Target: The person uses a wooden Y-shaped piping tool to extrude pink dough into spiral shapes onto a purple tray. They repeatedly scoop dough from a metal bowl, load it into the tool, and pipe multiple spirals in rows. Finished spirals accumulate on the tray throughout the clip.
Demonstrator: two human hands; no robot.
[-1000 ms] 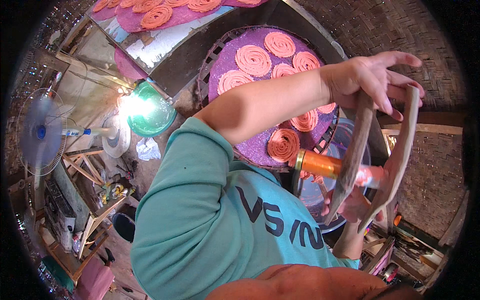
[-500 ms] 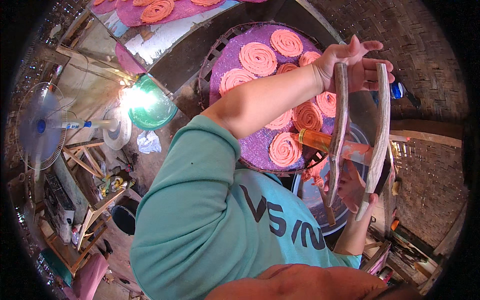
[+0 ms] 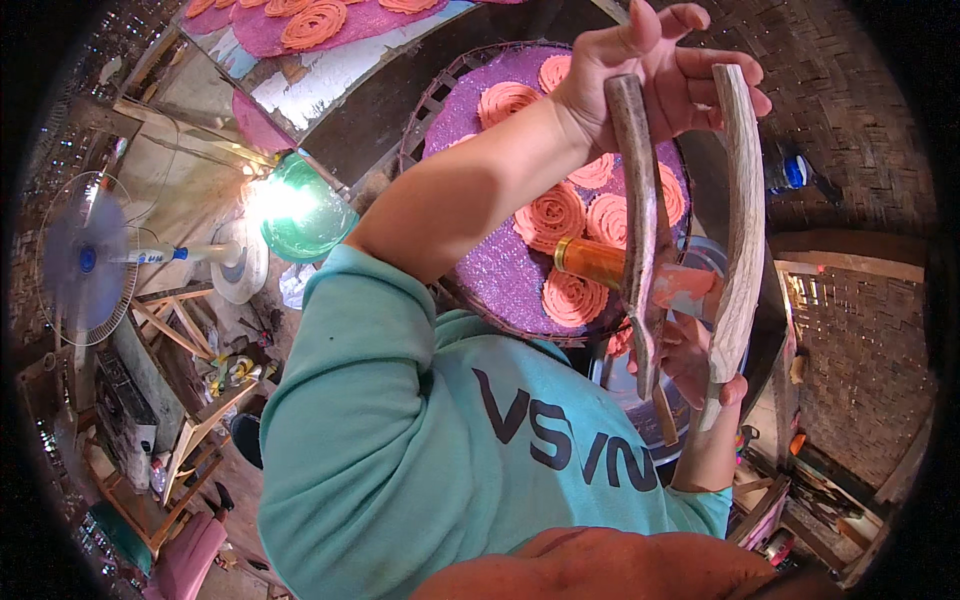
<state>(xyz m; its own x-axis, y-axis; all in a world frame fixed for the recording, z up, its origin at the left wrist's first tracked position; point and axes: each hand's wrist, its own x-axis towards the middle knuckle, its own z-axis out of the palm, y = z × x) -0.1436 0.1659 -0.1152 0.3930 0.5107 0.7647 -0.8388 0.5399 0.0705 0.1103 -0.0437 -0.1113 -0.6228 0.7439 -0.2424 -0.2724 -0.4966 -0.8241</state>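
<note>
My left hand (image 3: 655, 85) is at the top of the picture, palm up, its fingers curled behind the upper ends of two long wooden handles (image 3: 740, 190). My right hand (image 3: 690, 360) grips near their lower ends, partly hidden by them. Between the handles lies an orange press tube (image 3: 595, 264) with a brass-coloured ring at its left end and coral paste smeared toward its right end. The ring end is over a round woven tray (image 3: 410, 140) lined with purple mesh. Coral dough spirals (image 3: 573, 298) lie on the mesh, some hidden by my left forearm.
A metal basin (image 3: 655, 430) with some coral dough is below the press. More spirals lie on purple mesh (image 3: 370, 22) at the far left. A standing fan (image 3: 88, 258), a green bowl (image 3: 305, 215) and wooden frames are to the left. A woven wall (image 3: 850, 400) stands to the right.
My left hand and the upper handle ends have moved up and to the left. The press tube has shifted left over the tray, and my right hand has moved slightly with it.
</note>
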